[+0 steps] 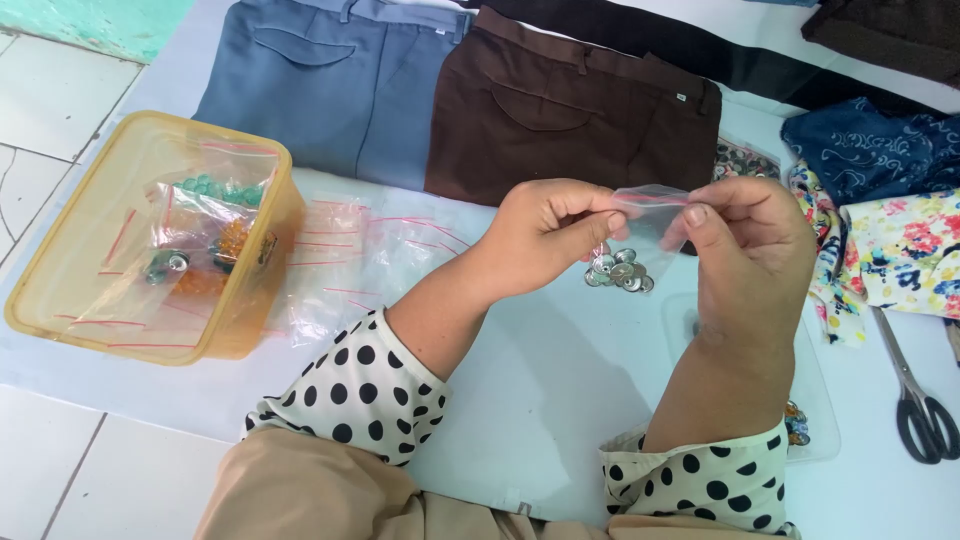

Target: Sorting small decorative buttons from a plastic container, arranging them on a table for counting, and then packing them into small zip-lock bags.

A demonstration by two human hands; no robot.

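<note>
Together, the left hand (545, 235) and right hand (745, 235) pinch the top edge of one small clear bag (640, 235) hanging mouth-up, several silver buttons (618, 272) pooled at its bottom.

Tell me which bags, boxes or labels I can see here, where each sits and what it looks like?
Small clear zip bag: pinched at its red-striped top by left hand and right hand, round silver buttons inside.
Yellow plastic tub: far left, translucent, rectangular, holding bagged green and orange beads.
Empty zip bags: loose pile right of the tub, clear with red strips.
Small white label: on the brown trousers' waistband; too small to read.
</note>
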